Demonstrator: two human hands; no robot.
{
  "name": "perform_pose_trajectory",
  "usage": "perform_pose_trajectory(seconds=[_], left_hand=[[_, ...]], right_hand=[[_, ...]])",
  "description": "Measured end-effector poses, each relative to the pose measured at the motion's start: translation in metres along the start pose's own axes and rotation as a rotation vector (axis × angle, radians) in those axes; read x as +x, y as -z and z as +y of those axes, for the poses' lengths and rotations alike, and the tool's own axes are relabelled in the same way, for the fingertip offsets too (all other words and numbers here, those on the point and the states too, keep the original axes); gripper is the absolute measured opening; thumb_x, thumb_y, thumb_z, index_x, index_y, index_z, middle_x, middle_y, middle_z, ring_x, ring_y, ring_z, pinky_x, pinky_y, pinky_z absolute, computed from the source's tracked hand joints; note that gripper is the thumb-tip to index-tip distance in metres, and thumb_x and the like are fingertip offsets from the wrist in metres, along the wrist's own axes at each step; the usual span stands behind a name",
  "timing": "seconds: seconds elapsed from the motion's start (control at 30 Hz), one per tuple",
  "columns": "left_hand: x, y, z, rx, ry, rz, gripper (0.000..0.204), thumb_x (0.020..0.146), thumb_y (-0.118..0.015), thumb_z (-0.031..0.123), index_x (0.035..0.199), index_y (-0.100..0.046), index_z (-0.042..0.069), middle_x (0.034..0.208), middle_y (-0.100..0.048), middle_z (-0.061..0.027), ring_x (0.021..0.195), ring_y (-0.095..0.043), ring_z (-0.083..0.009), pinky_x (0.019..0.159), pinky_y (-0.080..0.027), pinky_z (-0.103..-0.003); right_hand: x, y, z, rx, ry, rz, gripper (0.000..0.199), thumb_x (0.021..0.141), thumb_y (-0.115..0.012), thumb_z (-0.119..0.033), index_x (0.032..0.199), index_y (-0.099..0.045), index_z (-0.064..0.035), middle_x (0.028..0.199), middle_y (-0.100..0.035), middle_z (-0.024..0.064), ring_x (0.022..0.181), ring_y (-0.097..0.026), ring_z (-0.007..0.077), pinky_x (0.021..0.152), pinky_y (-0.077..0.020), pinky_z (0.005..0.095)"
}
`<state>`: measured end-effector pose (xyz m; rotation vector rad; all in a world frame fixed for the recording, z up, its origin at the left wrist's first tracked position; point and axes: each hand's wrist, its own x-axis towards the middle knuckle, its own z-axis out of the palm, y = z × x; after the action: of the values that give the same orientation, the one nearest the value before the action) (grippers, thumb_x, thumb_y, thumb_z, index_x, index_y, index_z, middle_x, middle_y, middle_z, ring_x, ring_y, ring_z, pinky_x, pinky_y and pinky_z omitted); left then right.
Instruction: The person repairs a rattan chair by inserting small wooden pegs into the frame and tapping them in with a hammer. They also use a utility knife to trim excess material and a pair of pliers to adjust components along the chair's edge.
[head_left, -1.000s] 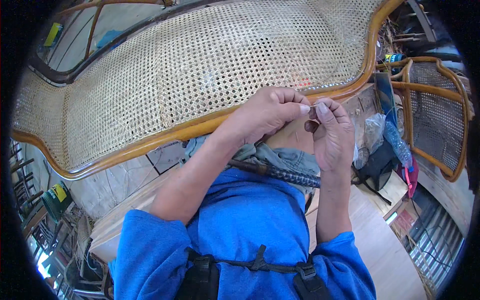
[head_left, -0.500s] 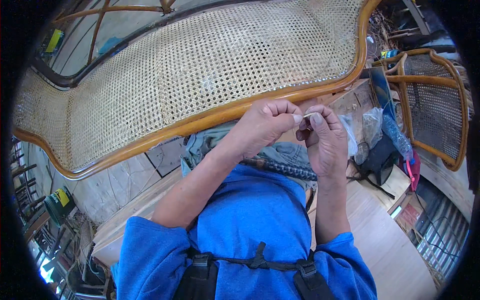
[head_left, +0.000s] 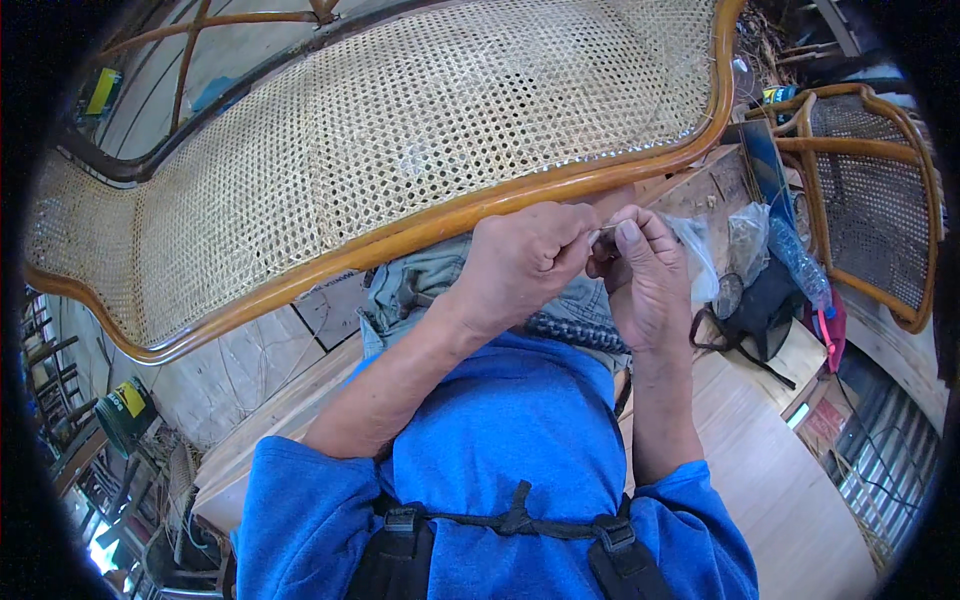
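My left hand [head_left: 532, 258] and my right hand [head_left: 648, 278] meet in front of my waist, both closed in a pinch. Between their fingertips runs a short, thin, pale cane strip [head_left: 605, 229], mostly hidden by the fingers. Just beyond my hands lies a long panel of woven cane [head_left: 430, 130], its open mesh set in a curved, glossy brown wooden frame [head_left: 440, 225]. The frame's near rail passes close to my left knuckles; whether they touch it I cannot tell.
Clear plastic bags [head_left: 745, 245], a plastic-wrapped bottle [head_left: 797, 262] and a black strapped item [head_left: 755, 315] lie to my right. A cane-backed chair [head_left: 870, 200] stands farther right. At the left is a dark green bucket [head_left: 125, 412]. Pale wooden boards [head_left: 740, 470] are beside me.
My left hand has turned over, its knuckles now upward, with the thumb tucked behind the fingers. Less of the cane strip shows. The right hand stays almost in place.
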<state>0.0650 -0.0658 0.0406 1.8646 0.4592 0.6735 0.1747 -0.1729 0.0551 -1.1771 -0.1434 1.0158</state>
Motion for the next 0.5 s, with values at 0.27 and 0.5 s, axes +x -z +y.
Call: perform_pose_trajectory(seconds=[0.27, 0.5], left_hand=[[-0.005, 0.008, -0.014, 0.102, 0.014, -0.12, 0.008, 0.082, -0.062, 0.01, 0.089, -0.062, 0.006, 0.076, -0.061, -0.0122, 0.068, -0.062, -0.0276, 0.06, -0.048, -0.034], [0.051, 0.008, -0.042, 0.194, 0.201, -0.243, 0.023, 0.086, -0.055, 0.023, 0.088, -0.063, 0.001, 0.079, -0.063, -0.0187, 0.072, -0.062, -0.0346, 0.066, -0.048, -0.041]], right_hand=[[0.014, 0.014, 0.003, 0.078, -0.331, -0.148, 0.016, 0.088, -0.062, -0.019, 0.094, -0.06, -0.0047, 0.076, -0.059, 0.0009, 0.066, -0.054, 0.0107, 0.059, -0.045, 0.0253], [0.041, 0.014, 0.012, -0.32, 0.132, 0.087, 0.009, 0.09, -0.059, -0.01, 0.094, -0.062, -0.0037, 0.076, -0.06, -0.0009, 0.065, -0.054, 0.0063, 0.059, -0.0435, 0.0191]])
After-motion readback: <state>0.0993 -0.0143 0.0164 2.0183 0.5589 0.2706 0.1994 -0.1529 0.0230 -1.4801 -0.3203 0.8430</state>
